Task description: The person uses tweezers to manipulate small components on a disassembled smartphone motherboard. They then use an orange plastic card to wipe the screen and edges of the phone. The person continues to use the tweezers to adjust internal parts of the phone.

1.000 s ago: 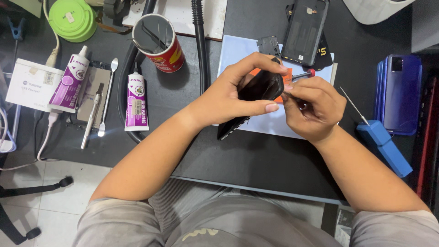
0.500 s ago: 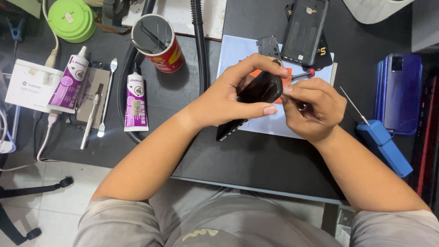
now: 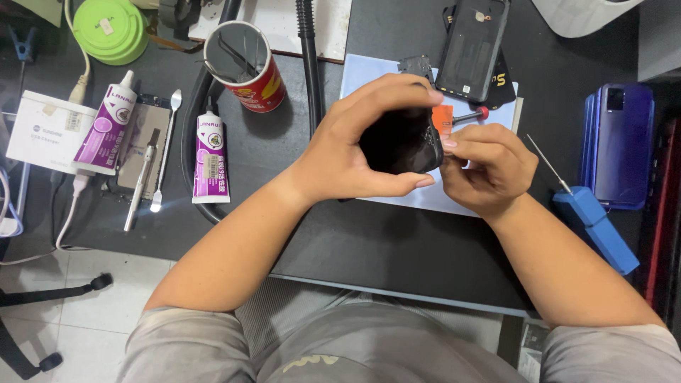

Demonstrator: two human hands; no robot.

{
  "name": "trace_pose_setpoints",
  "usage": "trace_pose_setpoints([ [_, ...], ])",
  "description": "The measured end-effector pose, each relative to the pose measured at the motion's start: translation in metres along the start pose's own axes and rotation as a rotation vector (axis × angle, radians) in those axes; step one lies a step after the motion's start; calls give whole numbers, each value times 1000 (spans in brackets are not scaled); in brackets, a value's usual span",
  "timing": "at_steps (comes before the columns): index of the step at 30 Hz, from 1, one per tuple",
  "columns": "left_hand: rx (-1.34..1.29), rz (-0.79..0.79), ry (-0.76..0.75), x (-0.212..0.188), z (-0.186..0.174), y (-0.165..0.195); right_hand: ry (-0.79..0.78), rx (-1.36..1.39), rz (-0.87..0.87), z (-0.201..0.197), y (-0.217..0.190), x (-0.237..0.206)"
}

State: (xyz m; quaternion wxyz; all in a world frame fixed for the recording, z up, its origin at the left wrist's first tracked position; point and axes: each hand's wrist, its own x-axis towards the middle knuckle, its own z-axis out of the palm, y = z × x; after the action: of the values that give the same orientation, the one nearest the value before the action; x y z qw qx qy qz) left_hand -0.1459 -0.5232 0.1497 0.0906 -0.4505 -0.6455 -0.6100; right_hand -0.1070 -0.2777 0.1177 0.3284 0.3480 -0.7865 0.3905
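Observation:
My left hand point(image 3: 362, 145) grips a black phone point(image 3: 401, 142) by its edges and holds it tilted above a pale blue work mat point(image 3: 369, 71). My right hand point(image 3: 489, 167) pinches a small tool with an orange part point(image 3: 443, 119) and a red-tipped metal shaft point(image 3: 472, 115) against the phone's right edge. A black phone back cover point(image 3: 474, 46) lies on the mat just behind the hands.
Two purple-and-white glue tubes point(image 3: 211, 152) point(image 3: 106, 128), a metal spatula point(image 3: 164, 152), a red cup of tools point(image 3: 245, 64), a green round container point(image 3: 110, 28) and a white box point(image 3: 46, 131) sit at left. A blue-handled probe point(image 3: 592, 223) and purple phones point(image 3: 621, 145) lie at right.
The phone has turned a little in my left hand, its face more toward me. Both hands stay in the same place.

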Motion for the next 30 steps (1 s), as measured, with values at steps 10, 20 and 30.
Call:
trace_pose_setpoints([
  [10,-290,-199,-13,-6,8,1,22,40,13,4,1,-6],
  [20,-418,-211,-68,-14,8,-5,-28,428,358,7,-17,-8],
  [30,-453,-246,-74,-13,5,-6,-5,636,533,8,-22,-9],
])
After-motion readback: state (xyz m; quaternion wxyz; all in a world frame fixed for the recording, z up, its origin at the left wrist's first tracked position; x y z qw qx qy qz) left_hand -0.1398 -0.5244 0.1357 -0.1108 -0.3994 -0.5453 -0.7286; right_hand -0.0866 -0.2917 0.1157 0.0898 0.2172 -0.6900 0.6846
